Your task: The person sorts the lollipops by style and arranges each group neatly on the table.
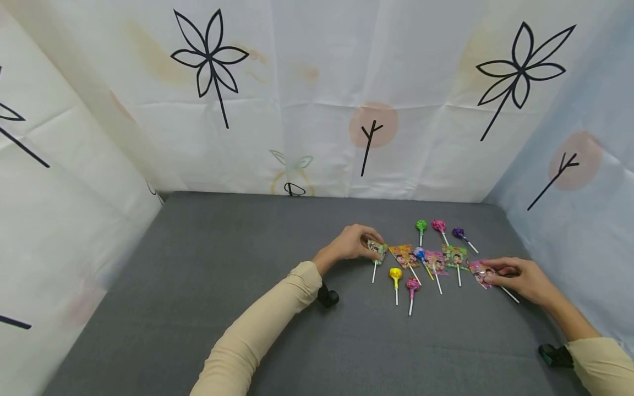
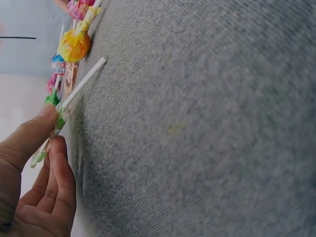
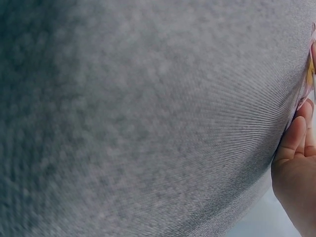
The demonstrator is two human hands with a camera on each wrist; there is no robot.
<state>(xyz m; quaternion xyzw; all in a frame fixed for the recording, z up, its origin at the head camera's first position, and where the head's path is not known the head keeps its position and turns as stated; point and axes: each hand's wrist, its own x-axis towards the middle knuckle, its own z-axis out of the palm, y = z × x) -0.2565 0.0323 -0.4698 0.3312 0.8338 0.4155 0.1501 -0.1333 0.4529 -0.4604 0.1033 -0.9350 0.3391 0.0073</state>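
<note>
While the left hand (image 1: 353, 242) pinches a green flat lollipop (image 1: 377, 251) at the left end of a row, the right hand (image 1: 521, 279) pinches a pink flat lollipop (image 1: 478, 271) at the right end. Each has its thumb and fingers clamped on the candy's wrapper, with a white stick poking out. I cannot tell if either candy is lifted off the gray cloth (image 1: 198, 275). Between the hands lie three more flat ones — an orange lollipop (image 1: 402, 254), a second pink lollipop (image 1: 435, 260) and a second green lollipop (image 1: 453, 254). A blue ball lollipop (image 1: 419, 252) with a yellow stick lies where the orange and pink ones meet. Behind the row are a green ball lollipop (image 1: 421, 225), a red ball lollipop (image 1: 438, 224) and a purple ball lollipop (image 1: 458, 232). In front are a yellow ball lollipop (image 1: 395, 273) and a pink ball lollipop (image 1: 413, 284), side by side. White curtains (image 1: 317, 82) with black flowers hang behind — all wrinkly.
</note>
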